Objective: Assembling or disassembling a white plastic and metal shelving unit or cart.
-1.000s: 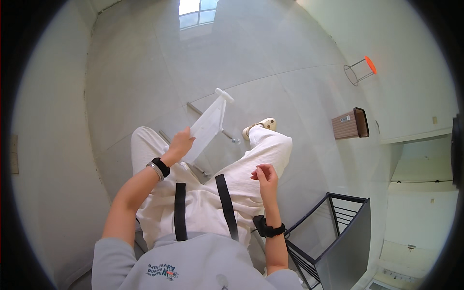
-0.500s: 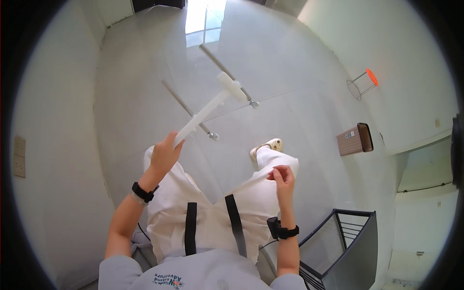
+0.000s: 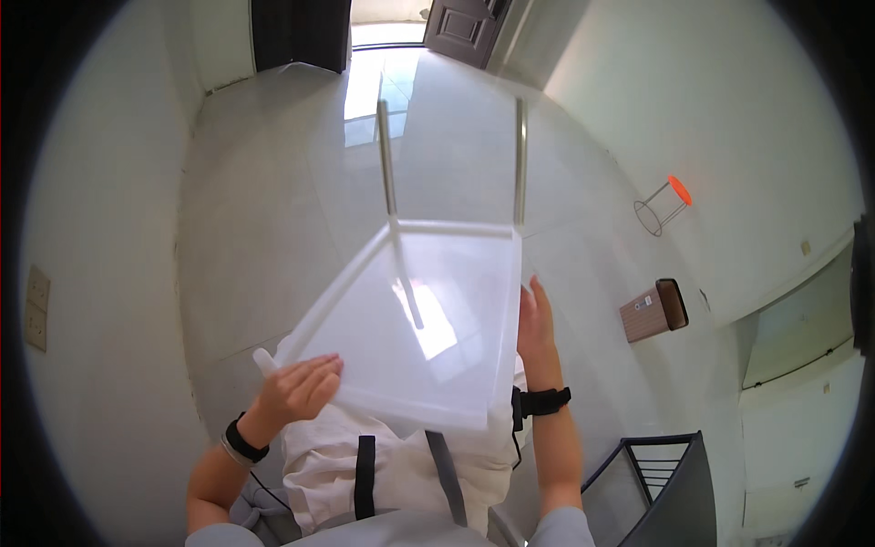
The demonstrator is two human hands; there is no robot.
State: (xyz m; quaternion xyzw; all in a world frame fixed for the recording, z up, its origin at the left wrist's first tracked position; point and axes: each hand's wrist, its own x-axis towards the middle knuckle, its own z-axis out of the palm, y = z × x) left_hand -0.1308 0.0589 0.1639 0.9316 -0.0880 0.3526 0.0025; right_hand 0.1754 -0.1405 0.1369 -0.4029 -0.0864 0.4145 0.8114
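Observation:
A translucent white plastic shelf panel (image 3: 437,310) with raised rims is tilted in front of me, above my lap. Two metal tubes are with it: the left tube (image 3: 386,155) shows again through the plastic, and the right tube (image 3: 520,159) rises from the far right corner. My left hand (image 3: 299,387) is closed on the shelf's near left edge, its fingers lying together over the top face. Beside the right rim is my right hand (image 3: 536,324), fingers stretched out and partly hidden by the panel; whether it touches the rim I cannot tell.
To the right stand a brown bin (image 3: 643,317) and an orange-topped wire stool (image 3: 679,191). A dark-framed rack (image 3: 674,483) is near my right elbow. Walls flank both sides. At the far end are a dark door (image 3: 460,32) and a bright doorway.
The shelf has turned from edge-on to showing its broad face, and its tubes swung to point away from me. My left hand moved lower and left; my right hand came up to the right rim.

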